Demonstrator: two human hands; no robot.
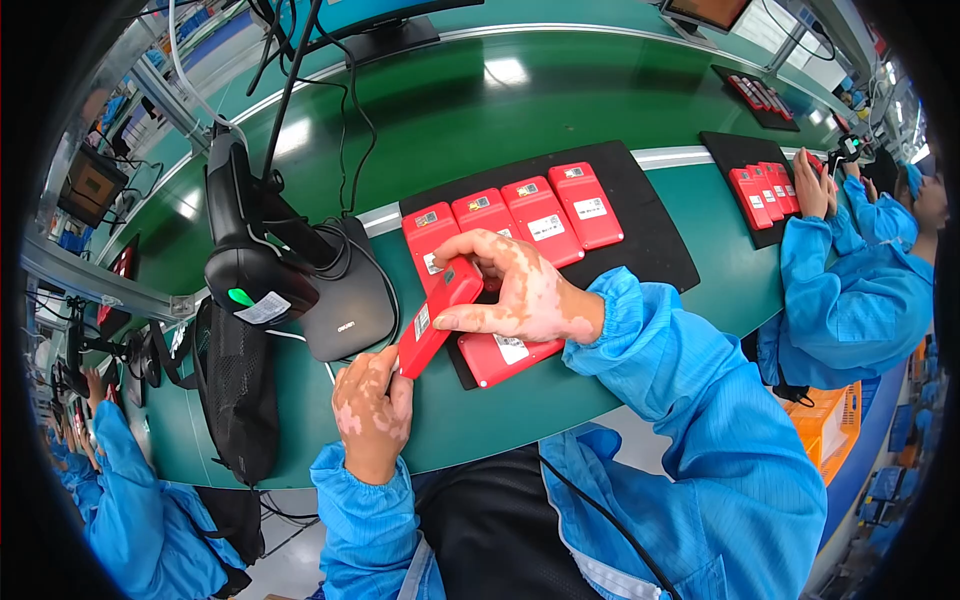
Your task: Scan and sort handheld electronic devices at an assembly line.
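Observation:
A red, flat, round-cornered device [408, 350] with a white label is held tilted over the near left edge of a black mat [655, 240]. My right hand [530, 290] is closed around its upper end, thumb on the near side and fingers over the far side. At the lower end, the fingers of my left hand [372, 410] pinch its corner. Behind my right hand, a row of several similar red devices [541, 222] lies label up on the mat. Another red device [490, 368] lies nearer me, partly covered by my right hand.
A black barcode scanner [245, 265] with a green light stands on a dark base [350, 315] at the left. Beside it hangs a black mesh bag [237, 390]. A monitor stand [392, 42] and cables are behind. At right, a co-worker in blue [850, 290] handles red devices [765, 190].

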